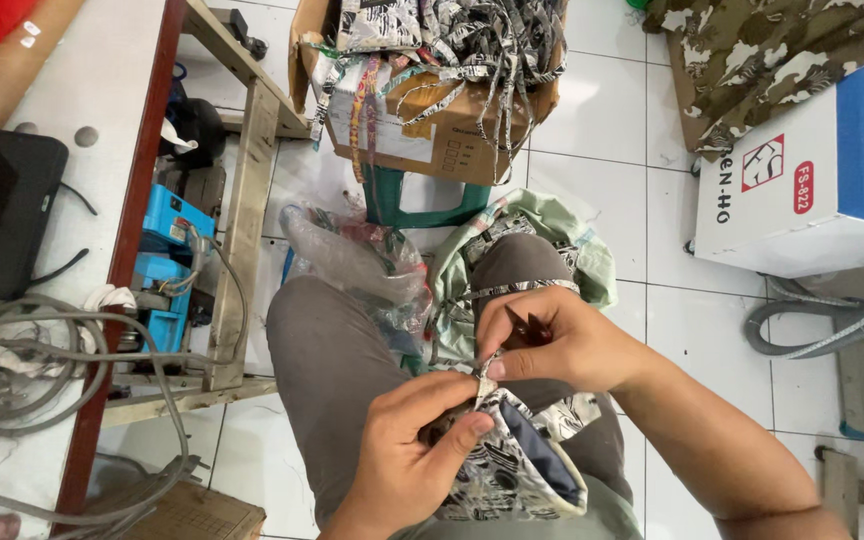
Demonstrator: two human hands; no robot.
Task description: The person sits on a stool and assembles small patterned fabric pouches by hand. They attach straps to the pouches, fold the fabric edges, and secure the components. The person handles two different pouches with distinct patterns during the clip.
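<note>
Closest to me, my left hand (407, 460) is curled shut around the black-and-white printed fabric piece (512, 465) that lies on my lap, thumb pressed on top to pin its edge so it cannot slide. Just above it, my right hand (552, 345) is pinched closed on the fabric's corner, where a narrow printed strap (512, 292) joins; a small dark tool (530, 328) sits in that grip, possibly thread snips, though I can't make it out clearly. The fabric's dark blue lining faces up, so the seam is exposed between the two hands. Beyond the fabric, over my knees, a clear plastic bag (352, 262) and a pale green sack (552, 225) rest on the tiled floor. Farther from the fabric, a cardboard box (442, 140) overflows with matching printed straps, kept near. Left of the fabric stands a work table (102, 90); far right, a white and blue machine (812, 170).
</note>
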